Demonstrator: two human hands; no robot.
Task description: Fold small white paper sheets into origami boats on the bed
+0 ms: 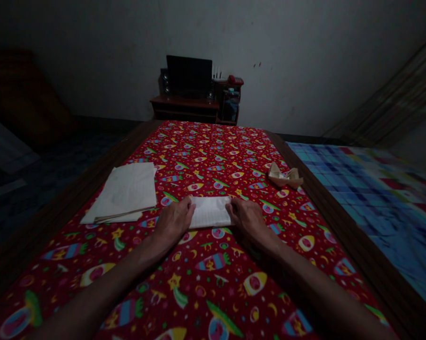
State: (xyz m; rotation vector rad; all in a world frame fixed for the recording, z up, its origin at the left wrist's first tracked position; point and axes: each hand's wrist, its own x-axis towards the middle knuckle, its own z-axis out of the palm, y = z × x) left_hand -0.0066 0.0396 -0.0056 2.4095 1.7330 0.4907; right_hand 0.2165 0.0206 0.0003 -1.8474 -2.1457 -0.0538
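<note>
Pinched at both short ends, a piece of folded lined paper (211, 212) is held by two bare hands. Its left end is gripped by the left hand (175, 218), and its right end is gripped by the right hand (247, 217). Both hands are nearly closed, with the fingers curled in and just the thin paper caught in each grip. The fingertips under the paper are hidden, so how they are placed cannot be told. The folded paper is stretched out as a long, narrow strip in the middle of a red cloth (213, 293), which is printed with rockets and stars. Whether the strip is lifted a little or laid flat cannot be told. Near the left hand, but not touched by it, a stack of lined sheets (130, 189) is set down, with its edges not quite lined up. Farther off, past the right hand, a folded brown paper boat shape (285, 178) is seen, with some small pale bits held inside. The cloth is spread over a dark wooden table (326, 222). By the wall, a black screen (189, 73) is stood on a low wooden stand (184, 106).
</note>
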